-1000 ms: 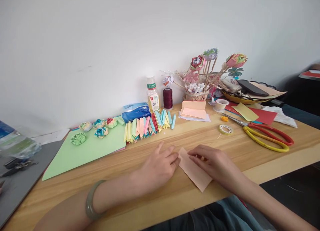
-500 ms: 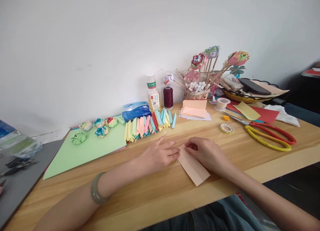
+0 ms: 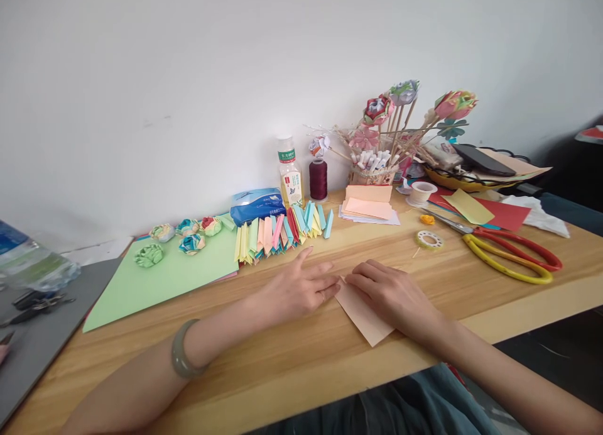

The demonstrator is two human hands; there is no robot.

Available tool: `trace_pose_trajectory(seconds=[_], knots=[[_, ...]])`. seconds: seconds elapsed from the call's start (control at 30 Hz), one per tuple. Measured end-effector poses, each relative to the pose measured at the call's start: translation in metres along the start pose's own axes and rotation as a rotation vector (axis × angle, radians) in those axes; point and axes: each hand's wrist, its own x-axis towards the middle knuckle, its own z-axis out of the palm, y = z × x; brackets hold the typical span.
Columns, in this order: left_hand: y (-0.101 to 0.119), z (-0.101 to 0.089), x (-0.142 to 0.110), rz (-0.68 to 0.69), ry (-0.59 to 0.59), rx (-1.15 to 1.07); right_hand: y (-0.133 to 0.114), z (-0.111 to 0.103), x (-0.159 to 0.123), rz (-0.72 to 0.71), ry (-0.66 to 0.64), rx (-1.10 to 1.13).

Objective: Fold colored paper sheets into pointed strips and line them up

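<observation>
One peach paper strip [image 3: 360, 315], flat on the table [image 3: 264, 366] near its front edge, between the two hands, its far end pinned so it seems kept from sliding. Left hand [image 3: 299, 287], fingers loosely spread, tips at the strip's far corner, gripping nothing; right hand [image 3: 389, 290], half-curled, fingertips pressing the same end, whether pinching unclear. Scissors [image 3: 475, 237], well apart, likely parked to leave working room.

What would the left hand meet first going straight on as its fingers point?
The pale peach rectangular paper sheet, its corner right at the fingertips of the left hand; just beyond, likely the bent fingers of the right hand. Depth leaves actual contact unclear.
</observation>
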Motion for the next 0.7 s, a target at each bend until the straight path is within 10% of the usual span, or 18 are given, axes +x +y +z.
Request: trace_pose_trajectory(seconds=[0.7], knots=[[-0.014, -0.003, 0.002, -0.037, -0.180, -0.303, -0.001, -0.001, -0.001, -0.187, 0.050, -0.080]])
